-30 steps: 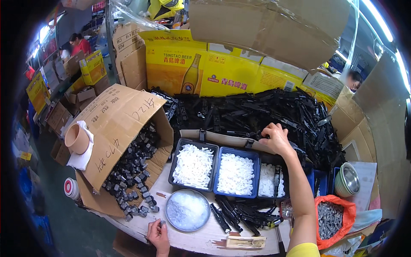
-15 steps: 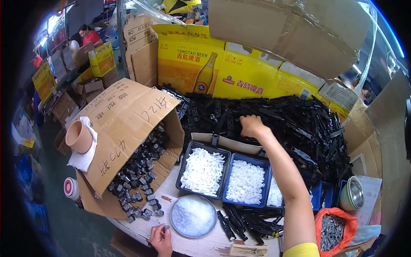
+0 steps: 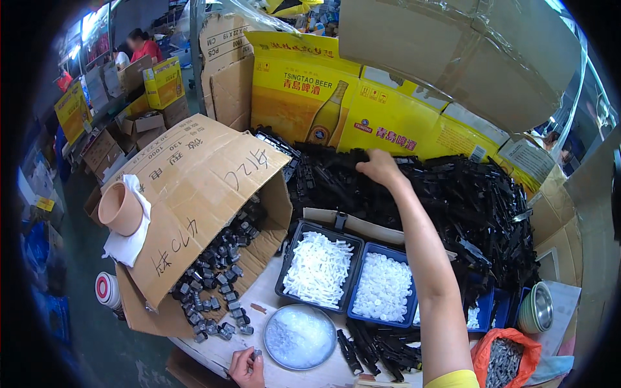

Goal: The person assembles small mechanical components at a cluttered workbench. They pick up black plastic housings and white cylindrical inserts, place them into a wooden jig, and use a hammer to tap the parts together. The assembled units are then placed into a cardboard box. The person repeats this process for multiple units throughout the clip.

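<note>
Right hand [image 3: 380, 168], grip unclear, is at black parts [image 3: 453, 207] behind the dish [image 3: 266, 337]: likely light, stiff, best pinched mid-length. Left hand [image 3: 247, 370] pinches a grey piece [image 3: 257, 354].

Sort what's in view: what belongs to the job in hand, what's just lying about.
Seemingly in use: small grey part in the left hand; black parts at the right hand; probably the dark blocks in the carton.

Apparently lying about: terracotta-coloured cup, white sheet beneath it.
</note>
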Action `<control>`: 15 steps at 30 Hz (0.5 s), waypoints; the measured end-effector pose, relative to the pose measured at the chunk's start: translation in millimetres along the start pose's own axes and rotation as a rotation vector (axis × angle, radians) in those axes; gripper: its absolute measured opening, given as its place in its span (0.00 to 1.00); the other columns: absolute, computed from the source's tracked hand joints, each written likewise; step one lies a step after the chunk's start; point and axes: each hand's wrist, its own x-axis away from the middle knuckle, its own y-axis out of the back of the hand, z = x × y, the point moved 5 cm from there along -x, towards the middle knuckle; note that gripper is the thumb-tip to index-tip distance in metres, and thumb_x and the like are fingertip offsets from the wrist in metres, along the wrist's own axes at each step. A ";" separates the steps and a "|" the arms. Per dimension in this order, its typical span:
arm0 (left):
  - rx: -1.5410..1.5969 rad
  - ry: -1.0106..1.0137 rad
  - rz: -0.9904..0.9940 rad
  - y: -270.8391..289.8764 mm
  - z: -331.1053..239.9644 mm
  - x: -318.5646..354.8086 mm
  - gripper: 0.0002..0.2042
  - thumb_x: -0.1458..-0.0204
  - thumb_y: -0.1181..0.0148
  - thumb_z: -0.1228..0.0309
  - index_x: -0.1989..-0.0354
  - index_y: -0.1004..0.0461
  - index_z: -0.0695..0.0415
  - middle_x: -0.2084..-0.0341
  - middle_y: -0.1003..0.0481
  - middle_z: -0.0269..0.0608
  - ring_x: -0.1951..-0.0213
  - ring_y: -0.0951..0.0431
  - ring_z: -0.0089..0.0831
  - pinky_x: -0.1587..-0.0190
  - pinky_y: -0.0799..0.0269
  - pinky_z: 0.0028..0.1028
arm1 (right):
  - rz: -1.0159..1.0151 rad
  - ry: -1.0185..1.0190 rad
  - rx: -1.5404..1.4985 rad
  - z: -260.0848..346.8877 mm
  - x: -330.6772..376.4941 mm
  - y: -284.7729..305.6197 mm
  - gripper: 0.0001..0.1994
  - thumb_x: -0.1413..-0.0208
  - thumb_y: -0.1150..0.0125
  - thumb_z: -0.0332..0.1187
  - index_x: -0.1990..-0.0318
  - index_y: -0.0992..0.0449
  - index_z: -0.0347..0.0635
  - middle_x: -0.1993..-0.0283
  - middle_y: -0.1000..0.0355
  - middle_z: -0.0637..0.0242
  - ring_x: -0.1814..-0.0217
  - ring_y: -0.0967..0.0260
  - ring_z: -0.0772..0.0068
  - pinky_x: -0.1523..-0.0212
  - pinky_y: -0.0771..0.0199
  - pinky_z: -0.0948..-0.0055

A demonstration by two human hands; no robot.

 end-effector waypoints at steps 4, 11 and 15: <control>0.049 0.004 0.034 -0.7 0.2 -1.5 0.08 0.54 0.43 0.71 0.67 0.27 0.61 0.72 0.27 0.48 0.69 0.28 0.44 0.65 0.33 0.36 | 0.309 -0.090 0.143 17.7 0.3 -40.0 0.33 0.63 0.36 0.50 0.52 0.32 0.35 0.49 0.35 0.44 0.45 0.39 0.49 0.47 0.38 0.58; -0.021 0.011 0.084 2.9 -6.5 -1.1 0.08 0.52 0.45 0.70 0.65 0.27 0.61 0.71 0.28 0.48 0.68 0.28 0.44 0.64 0.33 0.36 | 0.289 -0.182 0.250 28.3 11.9 -78.0 0.46 0.66 0.31 0.49 0.40 0.49 0.41 0.42 0.44 0.47 0.41 0.43 0.46 0.45 0.41 0.52; 0.005 -0.017 0.069 7.6 -14.6 -2.7 0.09 0.51 0.45 0.70 0.63 0.28 0.61 0.68 0.27 0.49 0.65 0.28 0.44 0.62 0.32 0.36 | 0.306 -0.263 0.261 35.3 18.3 -71.9 0.45 0.65 0.31 0.45 0.39 0.51 0.44 0.43 0.43 0.48 0.43 0.40 0.47 0.48 0.38 0.52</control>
